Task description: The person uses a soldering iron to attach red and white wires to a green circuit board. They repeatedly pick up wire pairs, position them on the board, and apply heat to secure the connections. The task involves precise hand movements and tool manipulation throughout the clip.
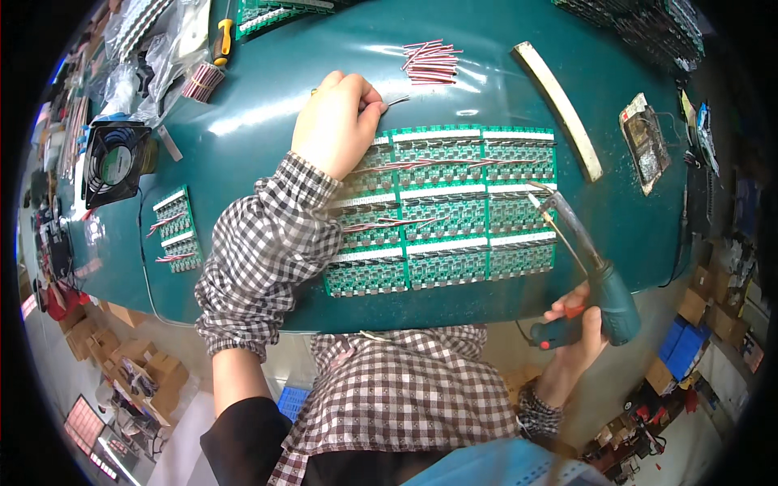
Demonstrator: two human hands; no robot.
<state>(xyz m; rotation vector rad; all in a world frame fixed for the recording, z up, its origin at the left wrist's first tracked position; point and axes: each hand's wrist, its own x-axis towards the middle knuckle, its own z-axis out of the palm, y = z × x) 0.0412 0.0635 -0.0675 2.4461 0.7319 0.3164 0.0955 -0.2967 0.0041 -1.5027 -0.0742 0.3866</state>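
In my right hand [582, 328] is a green soldering gun [613, 304], its long metal tip and thin feed tube pointing at the right side of a panel of green circuit boards [446, 215]. Whether the tip touches the panel I cannot tell. My left hand [340, 113], above the panel's upper left corner, has its fingers pinched together on a thin dark wire [397, 101]; its ends stick out to the right. Several red, white and black wires lie across the board rows. Beyond the panel sits a pile of short red and white wires [431, 63].
A long pale strip [559, 109] and a blackened tray [644, 144] lie right of the panel. At left stand a black fan [117, 164] and a smaller circuit board panel [176, 229]. Farther back are a yellow-handled screwdriver [223, 42], a wire bundle [203, 82] and stacked boards [660, 32].
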